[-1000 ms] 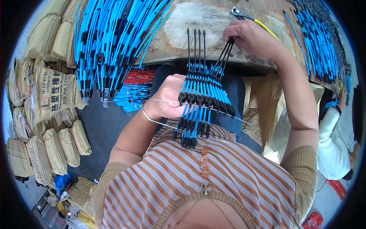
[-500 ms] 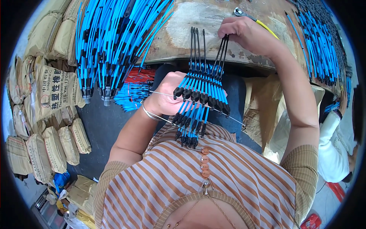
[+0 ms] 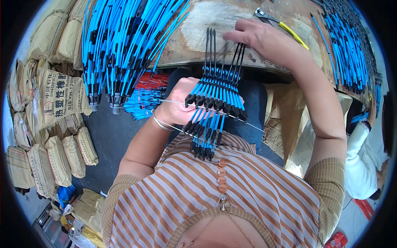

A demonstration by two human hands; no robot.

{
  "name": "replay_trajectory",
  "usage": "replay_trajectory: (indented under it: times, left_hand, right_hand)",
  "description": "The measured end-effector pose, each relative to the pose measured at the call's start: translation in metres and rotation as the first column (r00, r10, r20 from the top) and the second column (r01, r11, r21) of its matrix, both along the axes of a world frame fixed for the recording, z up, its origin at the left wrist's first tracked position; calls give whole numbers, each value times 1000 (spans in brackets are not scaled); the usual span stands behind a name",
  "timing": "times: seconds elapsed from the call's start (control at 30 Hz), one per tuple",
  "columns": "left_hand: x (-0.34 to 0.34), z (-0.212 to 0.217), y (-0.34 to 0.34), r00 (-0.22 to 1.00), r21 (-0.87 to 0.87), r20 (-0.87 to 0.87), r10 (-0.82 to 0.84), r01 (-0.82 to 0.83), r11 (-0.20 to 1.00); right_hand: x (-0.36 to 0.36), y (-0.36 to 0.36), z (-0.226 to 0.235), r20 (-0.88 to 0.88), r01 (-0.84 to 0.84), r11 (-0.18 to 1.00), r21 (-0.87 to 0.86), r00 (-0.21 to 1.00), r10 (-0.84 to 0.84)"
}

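Observation:
My left hand (image 3: 182, 99) is closed around the near side of a row of slim blue rods (image 3: 219, 93) with black fittings. Two thin metal wires (image 3: 256, 127) cross the row, running through or along the black fittings. Straight black stems (image 3: 210, 51) rise from the far end. My right hand (image 3: 262, 39) bends over the stems on the right, their tips hidden beneath its fingers. One finger reaches left to a single stem, blurred by motion. Lower blue pieces with black ends hang in front of my striped shirt.
Pliers with a yellow handle (image 3: 285, 29) lie on the worn wooden table (image 3: 198, 25). Large blue rod bundles (image 3: 120, 45) stand at left, another pile (image 3: 345, 51) at right. Brown paper sacks (image 3: 58, 161) are stacked at left. A white sleeve (image 3: 357, 161) of another person shows at right.
My right hand has shifted slightly left, with a finger now stretched toward a single stem. That stem has become blurred. The left hand and rod row have barely moved.

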State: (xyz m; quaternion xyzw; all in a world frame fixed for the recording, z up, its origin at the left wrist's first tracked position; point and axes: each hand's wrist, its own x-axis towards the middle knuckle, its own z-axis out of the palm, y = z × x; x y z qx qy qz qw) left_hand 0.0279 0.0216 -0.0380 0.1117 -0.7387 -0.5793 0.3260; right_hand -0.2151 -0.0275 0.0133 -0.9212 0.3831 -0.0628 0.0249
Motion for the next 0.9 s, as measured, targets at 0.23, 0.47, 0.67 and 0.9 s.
replay_trajectory:
  times: [0.23, 0.47, 0.67, 0.9]
  left_hand:
    - [1, -5, 3, 995, -87, 85, 59, -52, 995]
    - [2, 5, -1, 989, -96, 146, 21, -7, 995]
    - [-2, -13, 1, 999, 110, -40, 20, -15, 994]
    - [-3, -2, 0, 999, 104, 15, 40, -41, 994]
  right_hand:
    - [-12, 8, 3, 52, 60, 989, 136, 996, -68]
    - [-13, 7, 0, 138, 57, 986, 157, 987, -79]
    - [-14, 1, -3, 167, 32, 989, 145, 984, -56]
    - [-13, -1, -3, 184, 10, 989, 147, 982, -37]
